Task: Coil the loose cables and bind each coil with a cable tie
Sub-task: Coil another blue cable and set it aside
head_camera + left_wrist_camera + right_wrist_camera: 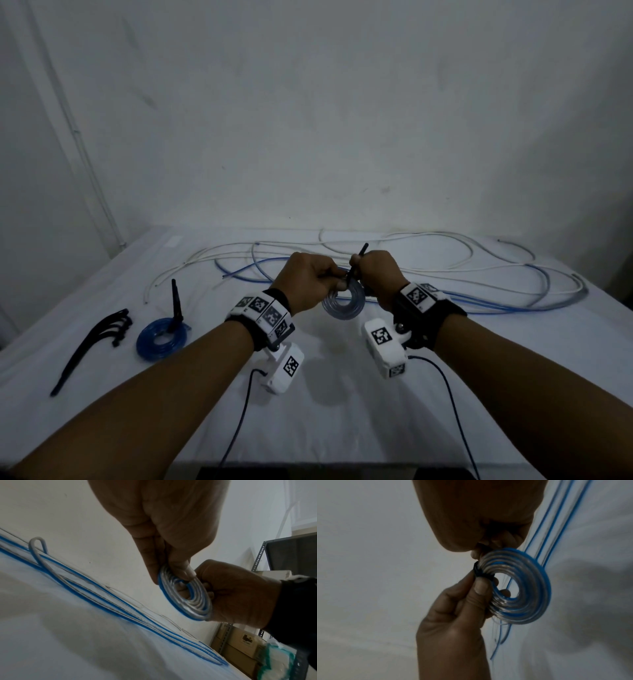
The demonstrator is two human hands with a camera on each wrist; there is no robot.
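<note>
Left hand [306,274] pinching clear coil [343,303], right hand [376,270] gripping black cable tie [356,267].
Holding both up over white counter [342,411], loose cables [445,274] lying behind, tied blue coil [161,337] sitting left.

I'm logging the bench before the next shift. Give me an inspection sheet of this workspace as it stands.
Surface: table under a white sheet.
Job's things: clear coil held above the table, black tie round it; blue coil lies tied at left; spare ties beside it.
Clutter: nothing seen.
Grippers: left hand grips the clear coil; right hand pinches the tie.
Cables: loose cables, white and blue, sprawled along the back.
Surroundings: plain wall; metal shelf with boxes at right.
</note>
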